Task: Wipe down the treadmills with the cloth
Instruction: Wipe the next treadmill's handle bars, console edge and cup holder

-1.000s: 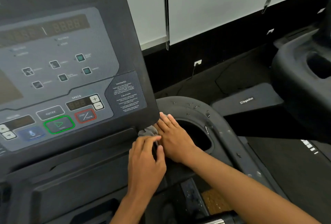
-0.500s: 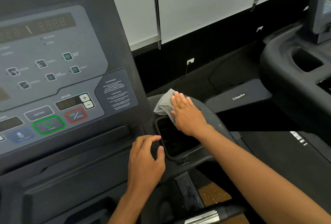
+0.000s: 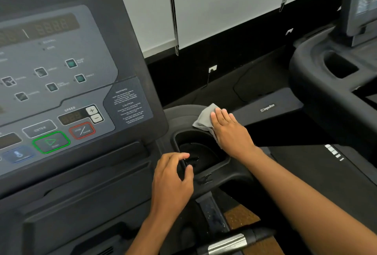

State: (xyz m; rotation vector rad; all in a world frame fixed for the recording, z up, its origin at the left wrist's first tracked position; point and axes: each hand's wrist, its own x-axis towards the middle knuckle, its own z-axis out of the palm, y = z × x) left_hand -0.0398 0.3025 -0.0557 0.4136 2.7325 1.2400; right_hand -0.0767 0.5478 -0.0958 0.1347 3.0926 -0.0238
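While the right hand [image 3: 230, 132] lies flat with its fingers straight and side by side, it presses a grey cloth [image 3: 205, 119] onto the far rim of the cup holder [image 3: 204, 153], to the right of the treadmill [image 3: 85, 183] console. Part of the cloth sticks out to the left of the fingertips, crumpled and bare; the rest is under the palm, running down toward the holder's right edge. This grip is a flat press, not a pinch. The left hand [image 3: 173, 181] rests at the near left edge of the cup holder, its fingers loosely curled and thumb apart from them, holding nothing (whether the fingertips touch the plastic I cannot tell). Small wet glints show inside the holder and on its near rim. On the console panel [image 3: 61, 83] sit a green-outlined start button [image 3: 51, 142] and a red-outlined stop button [image 3: 82, 130]. A second treadmill [image 3: 326, 75] stands to the right.
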